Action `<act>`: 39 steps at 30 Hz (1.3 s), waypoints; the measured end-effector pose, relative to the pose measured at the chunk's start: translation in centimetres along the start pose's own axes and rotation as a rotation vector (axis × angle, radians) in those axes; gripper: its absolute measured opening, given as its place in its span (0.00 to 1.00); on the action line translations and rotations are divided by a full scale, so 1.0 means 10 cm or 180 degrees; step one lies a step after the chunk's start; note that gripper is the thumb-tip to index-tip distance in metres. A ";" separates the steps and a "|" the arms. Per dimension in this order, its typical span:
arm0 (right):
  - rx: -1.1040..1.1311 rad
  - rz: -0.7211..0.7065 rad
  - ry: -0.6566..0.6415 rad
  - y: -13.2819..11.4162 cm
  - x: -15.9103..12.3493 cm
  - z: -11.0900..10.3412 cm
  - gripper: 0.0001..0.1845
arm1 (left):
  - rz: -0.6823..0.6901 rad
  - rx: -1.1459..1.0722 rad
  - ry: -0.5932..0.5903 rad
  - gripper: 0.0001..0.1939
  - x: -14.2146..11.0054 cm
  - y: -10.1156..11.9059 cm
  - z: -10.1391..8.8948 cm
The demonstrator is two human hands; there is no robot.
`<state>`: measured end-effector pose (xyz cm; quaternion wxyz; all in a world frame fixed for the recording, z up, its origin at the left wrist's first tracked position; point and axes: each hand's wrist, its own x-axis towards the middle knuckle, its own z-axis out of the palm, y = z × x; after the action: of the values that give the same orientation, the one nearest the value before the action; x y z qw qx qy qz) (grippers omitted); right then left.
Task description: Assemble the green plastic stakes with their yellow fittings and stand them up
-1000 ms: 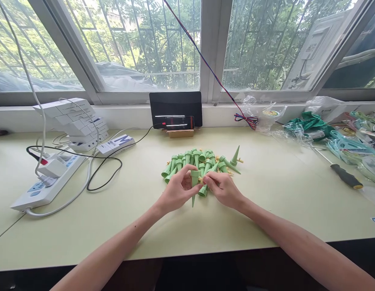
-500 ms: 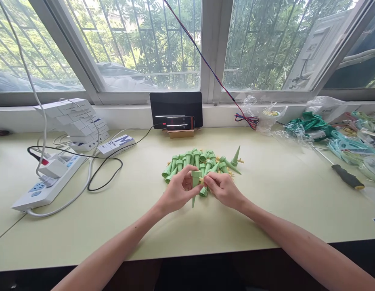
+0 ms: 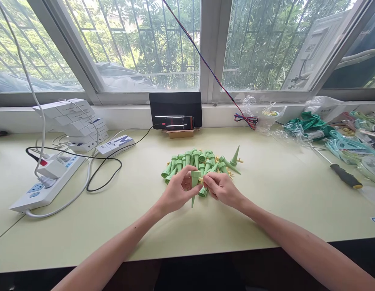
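My left hand (image 3: 176, 191) grips a green plastic cone spike (image 3: 194, 185), point down, just above the pale green table (image 3: 139, 214). My right hand (image 3: 223, 188) is pinched at the spike's side, on a small yellow part (image 3: 202, 180) that I can barely see. Right behind both hands lies a pile of green spikes (image 3: 197, 161) with small yellow pieces among them. One lone spike (image 3: 235, 156) stands point up at the pile's right edge.
A white power strip (image 3: 45, 182) with plugs and black and white cables lies at the left, beside stacked white boxes (image 3: 72, 121). A phone on a wooden stand (image 3: 178, 123) leans against a dark panel at the back. A screwdriver (image 3: 346, 177) and bagged items lie at the right.
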<state>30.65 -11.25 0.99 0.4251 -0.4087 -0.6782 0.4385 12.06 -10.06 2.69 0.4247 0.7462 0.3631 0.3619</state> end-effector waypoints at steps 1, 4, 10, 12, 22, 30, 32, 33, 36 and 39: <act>0.0021 0.0007 -0.0012 0.00 0.00 0.00 0.24 | -0.0005 -0.0002 0.0003 0.15 0.00 0.00 0.00; 0.0119 0.0037 -0.0045 0.00 -0.01 0.00 0.24 | -0.0006 0.0020 -0.0007 0.15 0.00 -0.01 0.00; 0.0261 0.0093 -0.0072 -0.01 -0.01 -0.01 0.24 | -0.0001 0.0076 -0.0016 0.15 0.00 -0.02 -0.01; 0.0269 0.0111 -0.0085 -0.01 -0.01 -0.01 0.24 | -0.0004 0.0073 -0.0014 0.15 0.00 -0.01 -0.01; 0.0436 0.0156 -0.0160 0.01 -0.01 -0.01 0.24 | -0.0042 0.0100 -0.0014 0.17 0.00 -0.05 -0.01; 0.0483 -0.0039 -0.0016 -0.03 0.00 -0.01 0.23 | -0.0192 -0.0666 0.0033 0.19 0.02 0.06 -0.03; 0.0343 -0.0108 0.0159 -0.04 -0.01 -0.01 0.20 | -0.0383 -0.0863 0.0101 0.21 0.03 0.09 -0.05; 0.0239 -0.0138 0.0250 -0.04 -0.02 -0.01 0.19 | -0.0455 -0.0926 0.0158 0.21 0.04 0.10 -0.06; -0.0064 -0.0271 0.0447 -0.03 -0.04 0.01 0.19 | -0.0640 -0.1224 0.0302 0.20 0.06 0.09 -0.08; -0.0230 -0.0471 0.0536 -0.01 -0.05 0.04 0.17 | -0.0812 -0.1646 0.0385 0.18 0.08 0.06 -0.07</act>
<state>30.45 -11.84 0.89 0.4967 -0.4080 -0.6838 0.3453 11.93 -9.38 3.68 0.6205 0.5387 0.3743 0.4299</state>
